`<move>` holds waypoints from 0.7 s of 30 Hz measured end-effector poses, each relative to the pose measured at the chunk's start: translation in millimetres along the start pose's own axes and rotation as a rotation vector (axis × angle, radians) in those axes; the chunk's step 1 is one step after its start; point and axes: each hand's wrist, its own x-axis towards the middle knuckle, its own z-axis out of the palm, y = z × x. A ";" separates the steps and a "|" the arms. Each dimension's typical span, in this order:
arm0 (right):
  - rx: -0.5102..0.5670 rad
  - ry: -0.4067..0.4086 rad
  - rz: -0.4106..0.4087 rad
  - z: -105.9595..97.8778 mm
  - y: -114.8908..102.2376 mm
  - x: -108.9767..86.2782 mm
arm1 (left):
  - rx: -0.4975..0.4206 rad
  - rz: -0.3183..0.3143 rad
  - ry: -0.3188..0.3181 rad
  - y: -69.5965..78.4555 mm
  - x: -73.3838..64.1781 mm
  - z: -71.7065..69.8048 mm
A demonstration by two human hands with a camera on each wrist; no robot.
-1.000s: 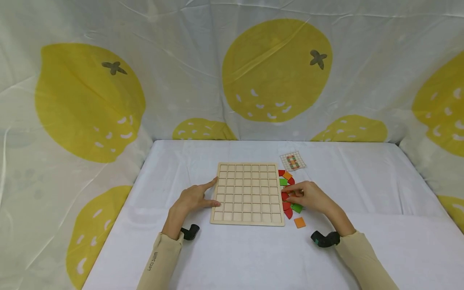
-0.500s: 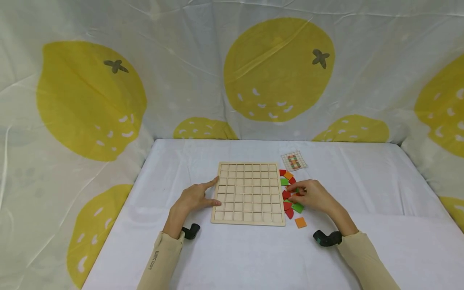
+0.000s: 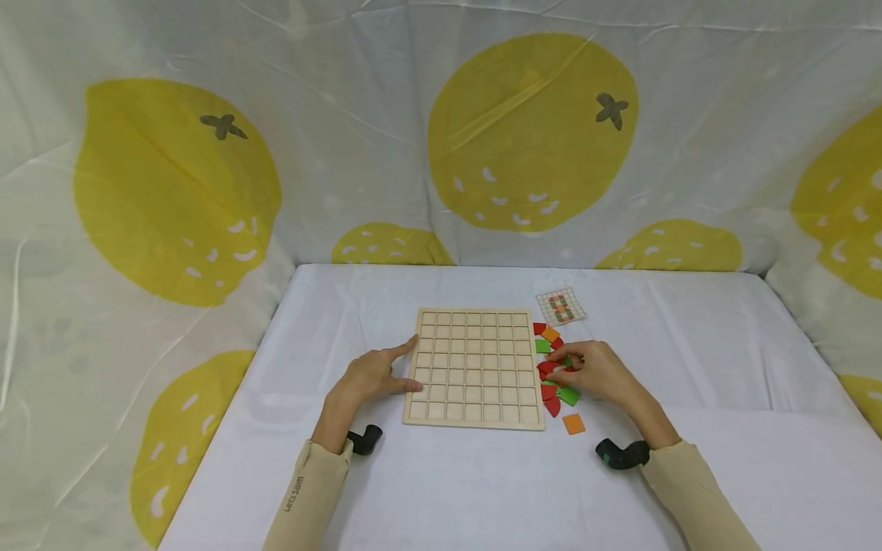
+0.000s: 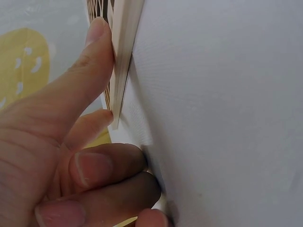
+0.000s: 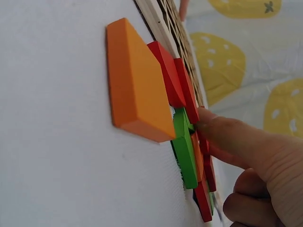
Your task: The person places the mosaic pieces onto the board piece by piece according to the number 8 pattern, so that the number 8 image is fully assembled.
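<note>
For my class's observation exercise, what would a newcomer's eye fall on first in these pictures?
Likely the large yellow lemon prints on the cloth behind the table. Next come the pale gridded board, with the left hand at its left edge, and the red, green and orange pieces scattered along its right edge by the right hand.
</note>
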 end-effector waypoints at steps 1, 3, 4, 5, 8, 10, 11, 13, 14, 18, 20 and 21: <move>0.003 -0.003 0.001 0.0 0.3 0.1 | 0.000 0.001 0.001 0.0 0.0 0.2; 0.007 -0.004 -0.001 0.0 0.5 0.2 | 0.001 0.004 0.005 0.3 -0.7 0.1; 0.010 -0.003 -0.002 0.0 0.6 0.3 | 0.000 0.005 0.006 0.3 -0.9 0.3; 0.015 0.000 0.000 -0.1 0.5 0.3 | -0.002 0.007 0.008 0.3 -1.0 0.4; 0.027 0.020 0.018 0.2 -0.4 -0.3 | -0.002 0.010 0.010 0.4 -0.7 0.7; 0.033 0.039 0.036 1.2 -1.8 -0.4 | -0.003 0.005 0.008 0.1 -0.2 1.1; 0.037 0.051 0.047 2.1 -2.6 -0.2 | -0.002 0.002 0.006 0.0 -0.2 1.1; 0.041 0.076 0.066 4.6 -4.6 1.0 | -0.001 -0.003 0.001 -0.2 -0.1 0.9; 0.043 0.089 0.071 6.1 -6.0 2.1 | -0.001 -0.007 -0.002 -0.6 -0.1 0.7; 0.050 0.129 0.078 13.2 -14.1 8.4 | -0.002 -0.002 -0.007 -0.9 -0.1 0.2; 0.055 0.132 0.070 16.7 -19.9 12.4 | -0.004 -0.001 -0.007 -0.8 -0.5 0.2; 0.056 0.128 0.064 18.5 -23.1 14.5 | -0.004 0.001 -0.008 -0.9 -0.5 0.5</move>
